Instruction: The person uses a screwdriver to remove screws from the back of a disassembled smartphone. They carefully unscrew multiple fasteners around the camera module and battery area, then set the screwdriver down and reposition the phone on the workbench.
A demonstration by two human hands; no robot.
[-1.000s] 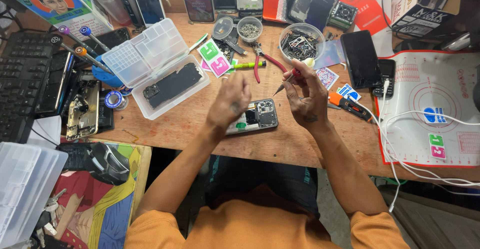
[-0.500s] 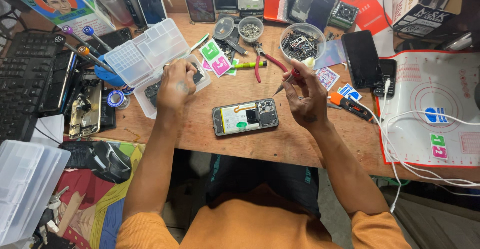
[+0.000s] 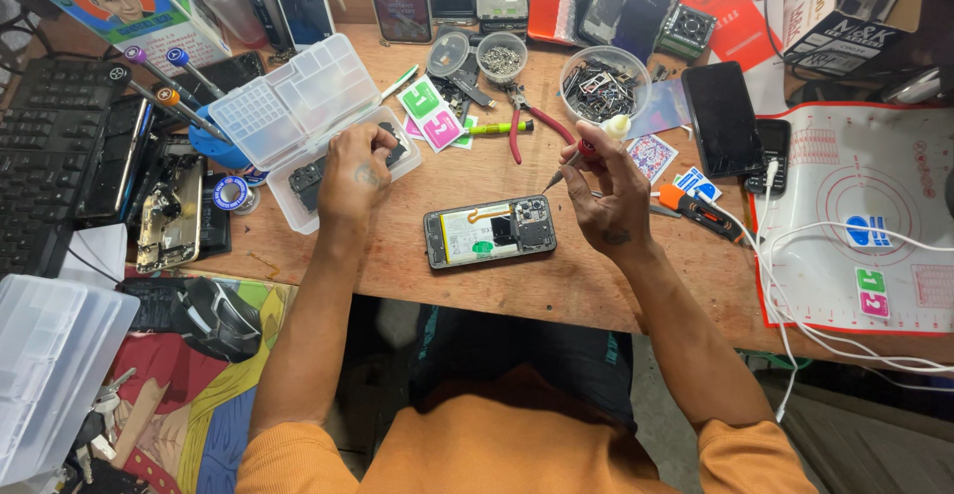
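I sat in a phone repair workshop: opened phone, screwdrivers, parts bowl crowded my desk.

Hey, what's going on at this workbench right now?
A person is working on an opened phone lying back-off on the wooden bench. The right hand holds a small red-handled screwdriver above it, tip pointing down toward the phone. The left hand reaches into a clear plastic parts box off to the side, fingers inside the tray.
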